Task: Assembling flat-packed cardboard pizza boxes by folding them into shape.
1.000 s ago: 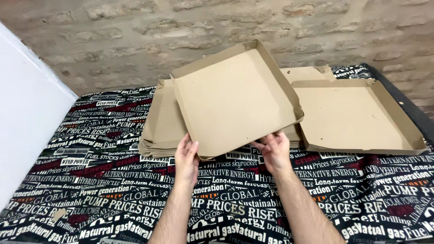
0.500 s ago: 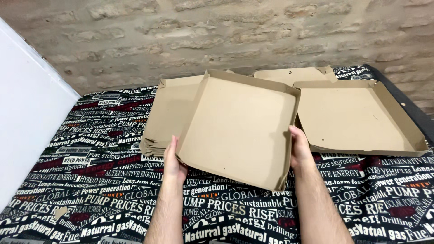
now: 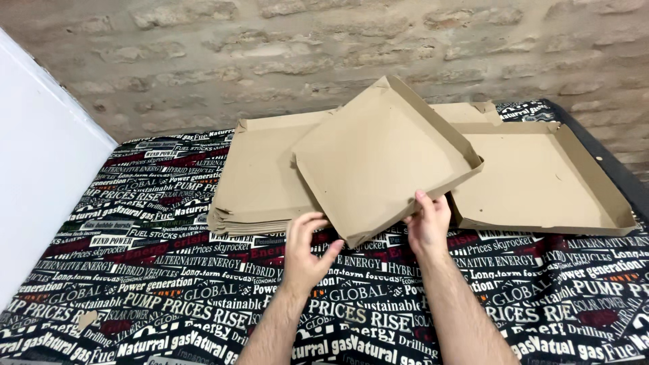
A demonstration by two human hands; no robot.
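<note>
Right hand (image 3: pixel 429 226): grasping the near right edge of a folded cardboard box tray (image 3: pixel 385 159), thumb on top of the raised wall, fingers underneath.

Left hand (image 3: pixel 305 253): fingers curled and spread, thumb tip touching the lowest corner of the same tray; whether it actually grips the corner cannot be told.

Cardboard box tray: brown, square, shallow, with low upright walls on all sides. Held above the table, tilted, turned so that one corner points toward the person and the opposite corner toward the wall. Inside face up and bare.

Stack of flat cardboard sheets (image 3: pixel 260 179): brown, unfolded, lying on the table behind and to the left of the held tray, which overlaps its right part. Many layers show at the near edge.

Second folded tray (image 3: pixel 541 176): same brown cardboard, walls up, resting flat on the table to the right, just beside the held tray. A further piece of cardboard (image 3: pixel 473 111) shows behind it.

Tablecloth (image 3: pixel 169 290): black, covered with white and red printed lettering, spread over the whole table.

Brick wall (image 3: pixel 270 54): pale, rough, behind the table.

White panel (image 3: pixel 40 176): at the far left edge.
</note>
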